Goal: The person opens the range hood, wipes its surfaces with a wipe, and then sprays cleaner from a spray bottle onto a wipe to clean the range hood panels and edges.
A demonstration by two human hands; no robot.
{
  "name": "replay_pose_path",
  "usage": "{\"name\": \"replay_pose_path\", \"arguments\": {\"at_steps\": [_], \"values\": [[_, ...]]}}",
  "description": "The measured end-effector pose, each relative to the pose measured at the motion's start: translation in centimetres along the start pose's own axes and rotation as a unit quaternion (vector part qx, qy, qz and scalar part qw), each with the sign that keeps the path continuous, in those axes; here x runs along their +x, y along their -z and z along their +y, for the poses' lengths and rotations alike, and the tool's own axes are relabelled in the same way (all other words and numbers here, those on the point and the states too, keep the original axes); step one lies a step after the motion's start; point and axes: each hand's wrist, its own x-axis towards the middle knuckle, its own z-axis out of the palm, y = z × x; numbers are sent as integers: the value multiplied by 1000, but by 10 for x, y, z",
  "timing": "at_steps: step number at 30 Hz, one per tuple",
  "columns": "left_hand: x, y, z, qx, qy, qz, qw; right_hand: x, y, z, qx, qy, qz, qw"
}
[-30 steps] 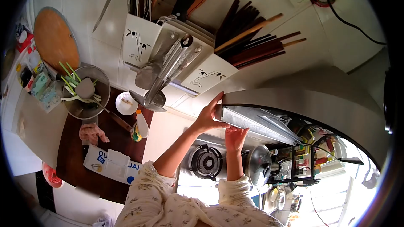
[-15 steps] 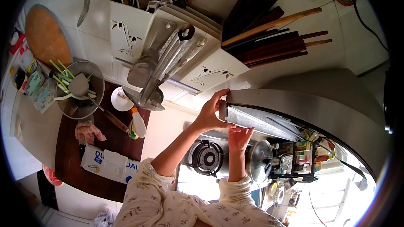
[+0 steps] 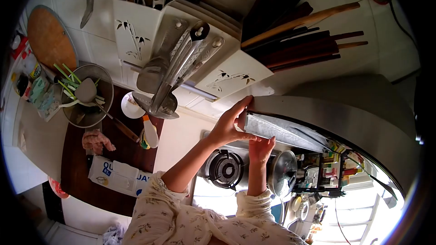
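Note:
A curved grey range hood (image 3: 327,111) spans the right side, with a shiny metal panel (image 3: 281,129) along its underside. My left hand (image 3: 229,124) grips the hood's left end, thumb below and fingers round the edge. Just beneath, my right hand (image 3: 262,149) is raised to the panel's lower edge, its fingertips close to my left thumb. Its fingers are bent together; whether they pinch the edge is hard to make out. Below the hands are a black gas burner (image 3: 225,169) and a pan with a glass lid (image 3: 282,173).
A utensil rack (image 3: 195,54) with ladles and chopsticks (image 3: 309,50) hangs above. On the dark board (image 3: 122,154) at left are raw meat (image 3: 97,141), a white package (image 3: 119,176) and a bottle (image 3: 150,131). Beside it stands a bowl of green stalks (image 3: 97,81).
The view has shifted, bringing the utensil rack closer and larger. Both hands have moved slightly right in the picture, still at the hood's end.

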Motion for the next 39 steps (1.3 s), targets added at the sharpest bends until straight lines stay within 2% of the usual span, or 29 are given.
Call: {"name": "replay_pose_path", "arguments": {"at_steps": [3, 6, 12, 15, 18, 22, 28, 31, 34, 37, 39], "values": [[0, 4, -7, 7, -9, -18, 1000, 2, -3, 1, 0, 5, -41, 999], [1, 4, -8, -13, -1, -19, 1000, 3, 2, 3, -6, 15, -38, 999], [1, 2, -2, -59, 66, -10, 996, 0, -5, 2, -16, 12, -20, 1000], [-2, 1, -12, -140, -7, -3, 990, 3, 10, 3, -10, 4, -35, 999], [3, 11, -18, -308, 82, 7, 948, 5, 9, 3, 12, -5, -21, 1000], [8, 16, -19, -409, 218, 34, 885, 6, 1, 1, 7, -11, -22, 1000], [23, 17, -22, -361, 274, 70, 889, 4, 5, 0, -14, -10, -36, 999], [31, 24, -27, -343, 303, 54, 888, 4, 7, 0, -11, -7, -35, 999], [37, 32, -33, -344, 312, -6, 885, 5, 16, 0, -5, -11, -35, 999], [38, 38, -38, -409, 315, -46, 855, 5, 10, 0, -3, -15, -35, 999], [38, 37, -36, -410, 318, -42, 854, 4, 5, 0, 0, -17, -33, 999]]}}
